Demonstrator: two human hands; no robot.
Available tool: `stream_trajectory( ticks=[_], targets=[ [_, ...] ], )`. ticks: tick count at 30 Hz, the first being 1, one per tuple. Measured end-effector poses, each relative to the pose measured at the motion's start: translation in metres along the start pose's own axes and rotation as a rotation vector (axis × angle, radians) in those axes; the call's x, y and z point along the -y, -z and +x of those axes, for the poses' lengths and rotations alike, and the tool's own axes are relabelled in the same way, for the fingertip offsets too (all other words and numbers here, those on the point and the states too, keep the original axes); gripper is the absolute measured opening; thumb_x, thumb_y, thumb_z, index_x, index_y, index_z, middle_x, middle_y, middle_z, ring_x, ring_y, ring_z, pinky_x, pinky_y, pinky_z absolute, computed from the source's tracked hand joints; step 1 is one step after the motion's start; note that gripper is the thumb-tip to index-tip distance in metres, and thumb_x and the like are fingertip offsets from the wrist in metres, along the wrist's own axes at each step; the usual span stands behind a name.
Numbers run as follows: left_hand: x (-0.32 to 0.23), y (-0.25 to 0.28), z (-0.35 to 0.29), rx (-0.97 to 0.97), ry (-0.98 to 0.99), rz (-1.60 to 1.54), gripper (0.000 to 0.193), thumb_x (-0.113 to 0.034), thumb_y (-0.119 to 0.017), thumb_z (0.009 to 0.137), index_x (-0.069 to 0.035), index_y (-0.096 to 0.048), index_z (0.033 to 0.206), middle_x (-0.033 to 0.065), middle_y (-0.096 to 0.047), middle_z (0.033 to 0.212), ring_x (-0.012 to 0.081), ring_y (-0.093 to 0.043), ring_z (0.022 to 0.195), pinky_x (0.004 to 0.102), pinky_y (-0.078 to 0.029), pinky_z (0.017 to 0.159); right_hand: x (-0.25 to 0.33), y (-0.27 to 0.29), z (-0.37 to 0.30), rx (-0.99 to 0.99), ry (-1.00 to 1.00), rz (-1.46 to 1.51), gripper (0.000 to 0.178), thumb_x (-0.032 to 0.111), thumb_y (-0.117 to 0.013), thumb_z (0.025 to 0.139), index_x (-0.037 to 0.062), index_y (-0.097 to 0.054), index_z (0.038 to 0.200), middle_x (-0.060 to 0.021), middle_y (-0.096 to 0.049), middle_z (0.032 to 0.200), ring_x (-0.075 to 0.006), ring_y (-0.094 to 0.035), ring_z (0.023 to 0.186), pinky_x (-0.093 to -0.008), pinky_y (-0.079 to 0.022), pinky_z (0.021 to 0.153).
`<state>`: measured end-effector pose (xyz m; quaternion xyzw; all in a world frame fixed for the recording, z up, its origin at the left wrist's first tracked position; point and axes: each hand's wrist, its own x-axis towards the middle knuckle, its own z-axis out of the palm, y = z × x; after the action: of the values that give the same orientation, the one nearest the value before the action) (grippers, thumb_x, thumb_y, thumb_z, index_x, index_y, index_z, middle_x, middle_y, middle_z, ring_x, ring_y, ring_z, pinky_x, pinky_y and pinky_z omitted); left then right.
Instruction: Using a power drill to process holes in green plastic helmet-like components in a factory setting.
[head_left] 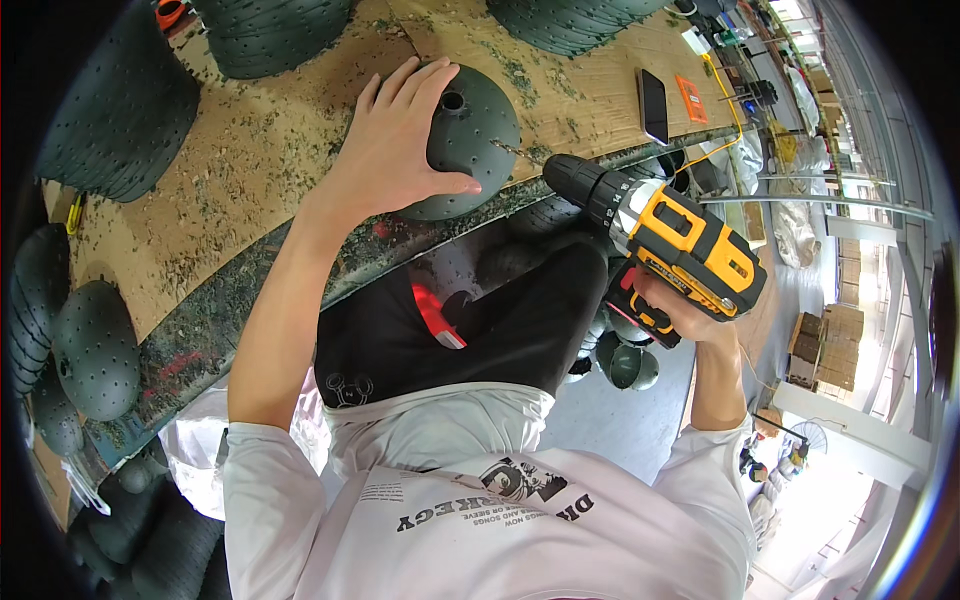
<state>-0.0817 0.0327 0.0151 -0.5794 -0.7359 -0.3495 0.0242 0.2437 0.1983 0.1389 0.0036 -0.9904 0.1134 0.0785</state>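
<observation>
- Far left: dark dotted dome (95, 350) sitting on the workbench (250, 160), a stack of the same domes (120, 110) behind it.
- Left hand (395, 145) spread flat over another dotted dome (470, 135) near the bench's front edge, fingers on top, thumb round the side; pressing down, not a closed fist.
- Drill (665, 240), yellow and black, just right of that dome, tip aimed at its side, pretty much touching.
- Right hand (685, 310) wrapped tight round the drill's handle.
- Further back right: black phone (653, 105) lying flat on the bench.
</observation>
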Motion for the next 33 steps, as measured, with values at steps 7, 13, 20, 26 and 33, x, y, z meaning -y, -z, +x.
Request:
stream_trajectory(
  ticks=[7, 13, 20, 26, 33],
  targets=[
    [0.002, -0.003, 0.000, -0.004, -0.014, 0.030, 0.105, -0.047, -0.088, 0.064, -0.008, -0.039, 0.148, 0.0089, -0.039, 0.158, 0.0342, -0.030, 0.149, 0.0546, -0.023, 0.122, 0.007, -0.001, 0.015, -0.104, -0.259, 0.326, 0.033, -0.002, -0.076, 0.074, 0.0022, -0.072, 0.106, -0.0074, -0.073, 0.096, -0.0207, -0.067, 0.080, -0.0328, -0.054, 0.074],
    [0.001, -0.002, 0.001, -0.011, -0.005, 0.025, 0.104, -0.047, -0.088, 0.063, -0.008, -0.041, 0.147, 0.0082, -0.039, 0.158, 0.0336, -0.030, 0.149, 0.0546, -0.024, 0.122, 0.015, 0.006, 0.021, -0.104, -0.313, 0.301, 0.034, -0.003, -0.075, 0.073, 0.0030, -0.073, 0.106, -0.0076, -0.073, 0.095, -0.0211, -0.068, 0.080, -0.0334, -0.055, 0.075],
    [0.004, -0.003, -0.002, -0.021, -0.006, 0.020, 0.104, -0.047, -0.089, 0.062, -0.009, -0.042, 0.146, 0.0081, -0.040, 0.157, 0.0340, -0.032, 0.148, 0.0541, -0.026, 0.121, 0.028, 0.018, 0.038, -0.088, -0.262, 0.233, 0.035, -0.003, -0.074, 0.073, 0.0036, -0.074, 0.107, -0.0070, -0.074, 0.097, -0.0227, -0.069, 0.083, -0.0346, -0.055, 0.077],
    [0.004, -0.003, -0.002, -0.082, -0.002, -0.006, 0.108, -0.049, -0.092, 0.059, -0.004, -0.043, 0.144, 0.0149, -0.043, 0.153, 0.0341, -0.036, 0.146, 0.0526, -0.027, 0.121, 0.017, 0.018, 0.033, -0.043, -0.245, 0.187, 0.039, 0.000, -0.076, 0.072, 0.0053, -0.075, 0.110, -0.0082, -0.075, 0.101, -0.0248, -0.070, 0.087, -0.0350, -0.055, 0.079],
    [0.005, -0.003, -0.003, -0.066, 0.015, -0.029, 0.107, -0.046, -0.090, 0.060, -0.008, -0.040, 0.147, 0.0152, -0.042, 0.154, 0.0335, -0.038, 0.145, 0.0525, -0.025, 0.123, 0.006, 0.019, 0.030, -0.018, -0.164, 0.088, 0.037, 0.005, -0.080, 0.072, 0.0103, -0.076, 0.108, -0.0055, -0.076, 0.102, -0.0246, -0.072, 0.089, -0.0351, -0.056, 0.081]
  ],
)
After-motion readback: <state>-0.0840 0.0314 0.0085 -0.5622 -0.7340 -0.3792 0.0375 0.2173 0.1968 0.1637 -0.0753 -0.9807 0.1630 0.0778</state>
